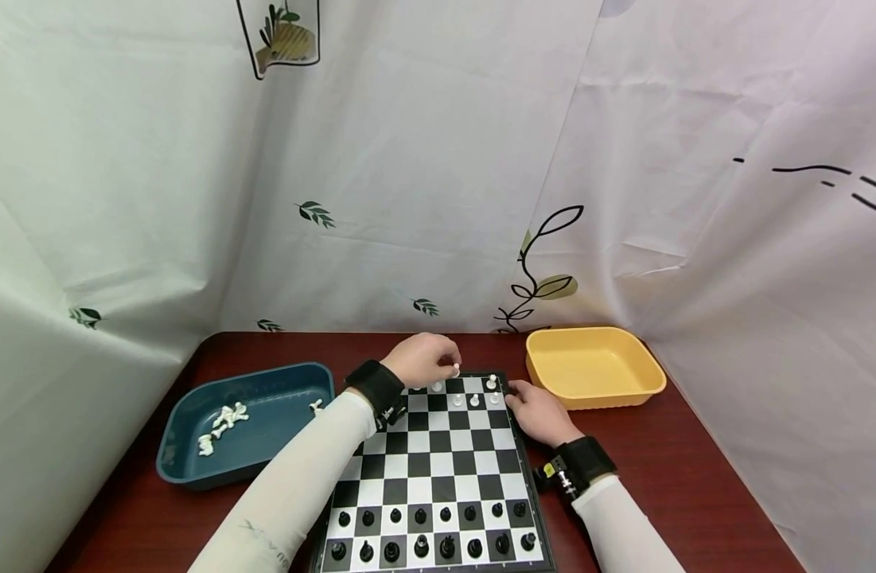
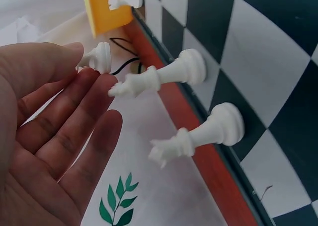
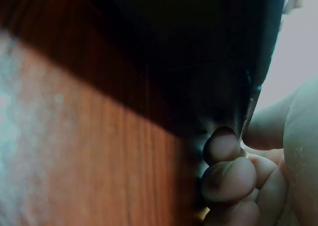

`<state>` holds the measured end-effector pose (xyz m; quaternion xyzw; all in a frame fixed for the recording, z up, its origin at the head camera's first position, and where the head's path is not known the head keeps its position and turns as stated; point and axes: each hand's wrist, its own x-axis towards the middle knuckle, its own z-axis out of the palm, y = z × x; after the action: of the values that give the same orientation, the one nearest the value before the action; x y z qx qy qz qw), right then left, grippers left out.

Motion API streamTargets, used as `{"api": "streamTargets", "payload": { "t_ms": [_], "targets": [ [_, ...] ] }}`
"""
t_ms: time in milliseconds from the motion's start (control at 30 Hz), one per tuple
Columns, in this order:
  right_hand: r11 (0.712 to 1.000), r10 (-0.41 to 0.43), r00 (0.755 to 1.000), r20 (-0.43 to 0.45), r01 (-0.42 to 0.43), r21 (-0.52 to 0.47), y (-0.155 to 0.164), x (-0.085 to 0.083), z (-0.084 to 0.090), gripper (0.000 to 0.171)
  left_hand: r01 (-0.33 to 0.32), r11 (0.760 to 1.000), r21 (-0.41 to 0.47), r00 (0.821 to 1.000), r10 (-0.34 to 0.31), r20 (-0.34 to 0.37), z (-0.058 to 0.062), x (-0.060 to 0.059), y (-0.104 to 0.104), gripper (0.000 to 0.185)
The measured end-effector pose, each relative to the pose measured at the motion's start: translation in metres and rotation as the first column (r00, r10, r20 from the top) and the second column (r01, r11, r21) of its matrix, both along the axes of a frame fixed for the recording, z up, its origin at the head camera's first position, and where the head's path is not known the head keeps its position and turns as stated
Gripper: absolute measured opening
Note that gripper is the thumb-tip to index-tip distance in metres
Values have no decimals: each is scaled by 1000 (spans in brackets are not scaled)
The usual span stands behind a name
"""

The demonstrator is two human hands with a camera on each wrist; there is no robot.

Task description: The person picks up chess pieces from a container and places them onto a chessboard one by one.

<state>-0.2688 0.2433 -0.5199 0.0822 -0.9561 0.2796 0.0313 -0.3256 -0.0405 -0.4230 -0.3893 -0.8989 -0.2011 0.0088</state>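
Observation:
My left hand [image 1: 425, 360] is over the far edge of the chessboard [image 1: 441, 442], pinching a white chess piece [image 2: 102, 58] between thumb and fingers. Only the round base end of that piece shows clearly; its top is hidden by the fingers. Close by in the left wrist view, two tall white pieces, one with a pointed top [image 2: 189, 67] and one with a notched crown [image 2: 226, 124], stand on the board. At the board's far right side, my right hand [image 1: 540, 414] grips the edge, thumb on one side and curled fingertips [image 3: 228, 179] on the other.
A dark teal tray [image 1: 187, 406] on the left holds several white pieces [image 1: 230, 415]. A yellow tray [image 1: 595, 370] sits at the back right. Black pieces [image 1: 421, 546] fill the two near rows. White pawns [image 1: 475, 400] stand at the far right. A printed curtain [image 1: 409, 159] hangs behind the table.

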Motion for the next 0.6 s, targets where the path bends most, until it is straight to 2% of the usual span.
{"api": "streamTargets", "payload": {
  "t_ms": [167,400,600],
  "targets": [
    [1000,0,1000,-7,0,-1,-2,3,7,44,9,1000,-16,1000,-9,4,-9,-3,3,7],
    [1000,-21,999,36,21,10,-9,7,17,42,16,999,-38,1000,-17,-5,-21,-11,7,6],
    [999,-31,999,34,30,17,-10,8,17,42,16,998,-61,1000,-15,17,-24,-10,9,7]
  ]
}}
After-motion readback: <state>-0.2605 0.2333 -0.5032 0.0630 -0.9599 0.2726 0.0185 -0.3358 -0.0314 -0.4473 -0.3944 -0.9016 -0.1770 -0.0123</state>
